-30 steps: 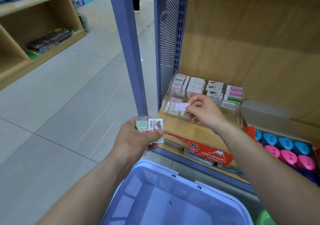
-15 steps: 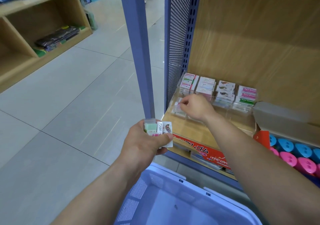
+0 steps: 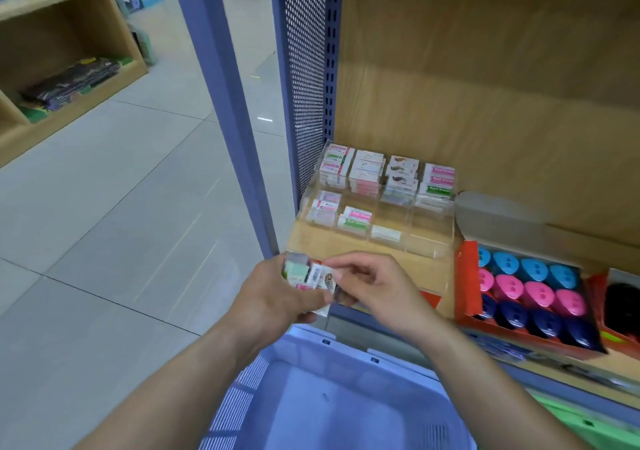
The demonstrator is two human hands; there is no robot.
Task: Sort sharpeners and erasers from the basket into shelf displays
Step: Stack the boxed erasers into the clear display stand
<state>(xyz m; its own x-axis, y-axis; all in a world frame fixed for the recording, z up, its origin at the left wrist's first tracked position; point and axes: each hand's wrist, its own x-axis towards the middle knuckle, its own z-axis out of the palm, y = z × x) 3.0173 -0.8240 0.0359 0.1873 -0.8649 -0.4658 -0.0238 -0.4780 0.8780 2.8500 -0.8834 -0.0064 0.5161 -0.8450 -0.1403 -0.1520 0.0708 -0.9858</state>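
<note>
Erasers [image 3: 298, 271]: small wrapped blocks, mint-green, white; left hand [image 3: 273, 300] clutches stack, right hand [image 3: 377, 287] pinches one.

Mostly plastic, wood-look board, painted metal.
Shelf back [image 3: 485, 86]: matt wood-grain laminate, smooth. Side panel [image 3: 304, 68]: perforated metal, blue paint, satin. Display tray [image 3: 429, 241]: clear acrylic, glossy. Erasers [image 3: 311, 276] gripped in left hand [image 3: 277, 297], one pinched by right hand [image 3: 377, 287]: printed paper sleeves, slight sheen, looks like clear film wrap. Sharpeners [image 3: 536, 297]: glossy moulded plastic. Their box [image 3: 467, 283]: red cardboard, dull grey inner flap. Basket [image 3: 346, 397]: lilac plastic, smooth, semi-matt, slotted walls. Floor tiles [image 3: 121, 190]: polished, reflective.
</note>
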